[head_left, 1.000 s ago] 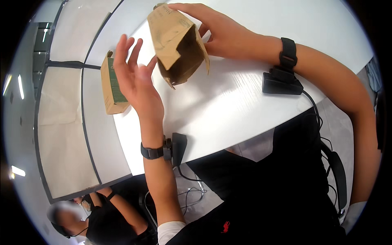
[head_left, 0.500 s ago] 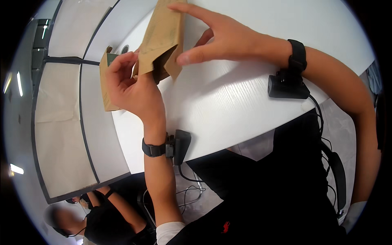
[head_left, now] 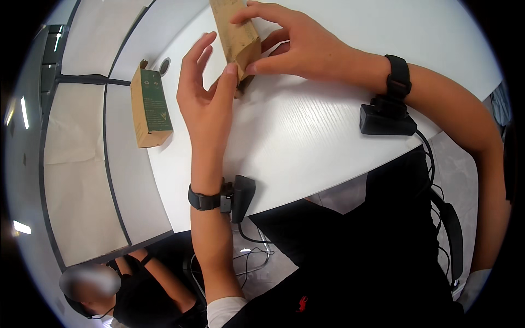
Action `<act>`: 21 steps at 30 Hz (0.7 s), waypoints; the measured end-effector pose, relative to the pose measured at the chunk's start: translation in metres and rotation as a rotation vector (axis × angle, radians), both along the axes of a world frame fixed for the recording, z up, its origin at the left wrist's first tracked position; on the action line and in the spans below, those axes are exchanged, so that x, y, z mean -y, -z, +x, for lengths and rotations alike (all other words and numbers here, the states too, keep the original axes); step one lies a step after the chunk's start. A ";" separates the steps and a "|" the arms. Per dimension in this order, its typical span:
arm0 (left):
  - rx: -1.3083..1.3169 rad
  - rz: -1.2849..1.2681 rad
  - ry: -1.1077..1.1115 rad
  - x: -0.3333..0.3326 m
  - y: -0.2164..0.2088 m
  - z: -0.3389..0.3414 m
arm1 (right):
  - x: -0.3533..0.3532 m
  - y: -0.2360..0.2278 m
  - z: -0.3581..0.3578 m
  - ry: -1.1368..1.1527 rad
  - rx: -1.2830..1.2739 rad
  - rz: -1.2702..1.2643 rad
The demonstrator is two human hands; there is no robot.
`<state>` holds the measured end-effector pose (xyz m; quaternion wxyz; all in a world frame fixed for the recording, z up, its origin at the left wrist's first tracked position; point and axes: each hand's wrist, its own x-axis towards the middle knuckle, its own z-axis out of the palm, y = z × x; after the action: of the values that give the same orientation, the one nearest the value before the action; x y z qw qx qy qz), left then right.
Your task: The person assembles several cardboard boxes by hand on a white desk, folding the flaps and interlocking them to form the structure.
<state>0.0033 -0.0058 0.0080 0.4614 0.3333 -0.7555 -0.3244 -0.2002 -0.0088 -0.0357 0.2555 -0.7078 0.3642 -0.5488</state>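
Note:
A brown cardboard box [head_left: 239, 41] is tilted above the far part of the white table [head_left: 306, 136], its near end turned toward me. My right hand [head_left: 306, 44] grips the box from the right, with fingers along its upper side and thumb by the near end. At that end the flaps look partly folded, and the inside is hidden. On the other side, my left hand [head_left: 205, 98] has its thumb against the end flap. Its other fingers stand apart from the thumb, left of the box, not wrapped round it.
A second box [head_left: 147, 109], brown with a green side, stands at the table's left beside a partition [head_left: 131, 158]. Behind it is a round grommet [head_left: 165, 66]. Black devices with cables are strapped to both my wrists. Past the partition, lower left, sits another person [head_left: 147, 290].
My left hand has come out of the box's end and moved right, its fingers spreading. The flaps there have folded inward, and the second box's green side has come into view.

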 end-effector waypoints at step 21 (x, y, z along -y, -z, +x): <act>-0.060 -0.374 -0.033 0.001 -0.001 -0.001 | 0.001 -0.002 0.002 -0.195 0.132 0.062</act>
<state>0.0027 -0.0067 0.0087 0.5430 0.2440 -0.7830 -0.1805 -0.1983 -0.0098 -0.0337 0.3528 -0.6940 0.2928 -0.5552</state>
